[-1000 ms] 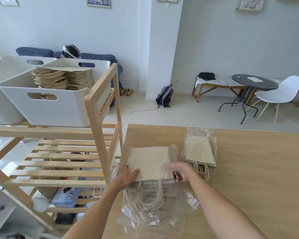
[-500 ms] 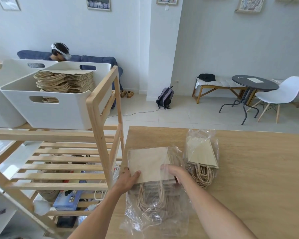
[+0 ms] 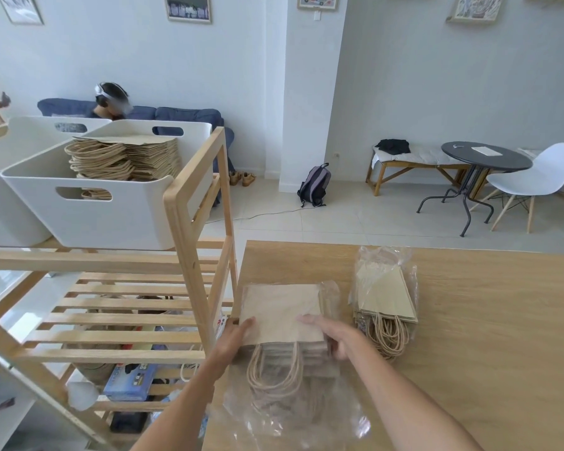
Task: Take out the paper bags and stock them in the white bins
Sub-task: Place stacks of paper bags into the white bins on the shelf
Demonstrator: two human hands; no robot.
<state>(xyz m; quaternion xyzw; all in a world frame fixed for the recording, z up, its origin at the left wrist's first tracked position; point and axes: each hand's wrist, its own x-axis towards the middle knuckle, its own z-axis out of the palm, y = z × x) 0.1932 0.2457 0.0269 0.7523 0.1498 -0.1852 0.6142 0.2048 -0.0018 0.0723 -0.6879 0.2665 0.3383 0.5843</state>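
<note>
1. A stack of paper bags (image 3: 282,315) is seen lying flat at the near left corner of the wooden table (image 3: 489,320), its twine handles toward the person, partly inside a clear plastic wrapper (image 3: 293,415).
2. The stack's left edge is gripped by the left hand (image 3: 233,340), thumb laid on the top bag and fingers hidden beneath.
3. The right edge is held by the right hand (image 3: 334,333), fingers spread flat across the top bag and thumb tucked down against the side of the stack.
4. A second pack (image 3: 385,299), sealed in plastic, is found just beside the first, on its right.
5. A white bin (image 3: 111,216) is set on the top shelf of the wooden rack (image 3: 189,229) left of the table; a tall pile of bags (image 3: 124,157) is stored in it.
6. Another white bin (image 3: 0,203) is placed touching it further left; its contents cannot be seen.
</note>
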